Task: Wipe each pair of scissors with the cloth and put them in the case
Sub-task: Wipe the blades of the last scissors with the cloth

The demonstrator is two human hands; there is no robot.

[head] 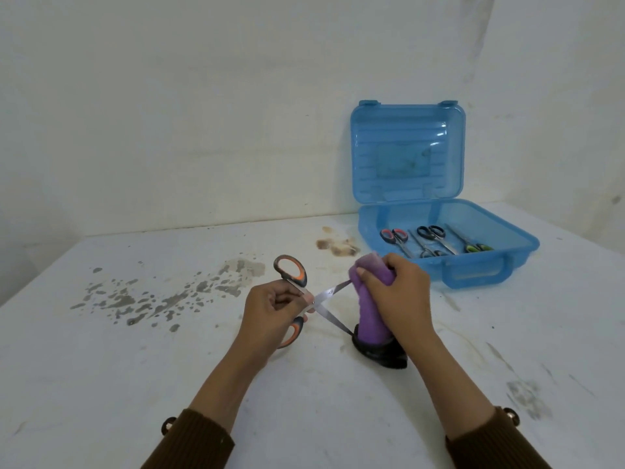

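left hand [270, 311]: fingers [282, 301] curled and clamped on the orange-and-grey scissors [329, 292] near the pivot, held just above the worktop [169, 367]. scissors are open, blades crossed in an x; one handle loop points up and away, the other sits below the hand. right hand [399, 292]: fingers [394, 265] closed round a purple cloth [372, 319], which is pinched over the tip of the upper blade. the cloth hangs down from the hand in a roll; its lower end meets a black object [382, 353] lying on the worktop, and the tip of the lower blade reaches that same spot. cannot tell what the black object is. blue translucent case [473, 272] stands open on the worktop to the right, well apart from the hands, lid [406, 154] upright against the wall. inside the tray, side by side: red-handled scissors [394, 235], small grey scissors [427, 253], black-handled scissors [431, 232], green-handled scissors [477, 247]. worktop is white, with grey flecks [162, 299] to the left of the hands and a brown stain [338, 247] beside the case. brown ribbed sleeves cover both forearms at the bottom edge.
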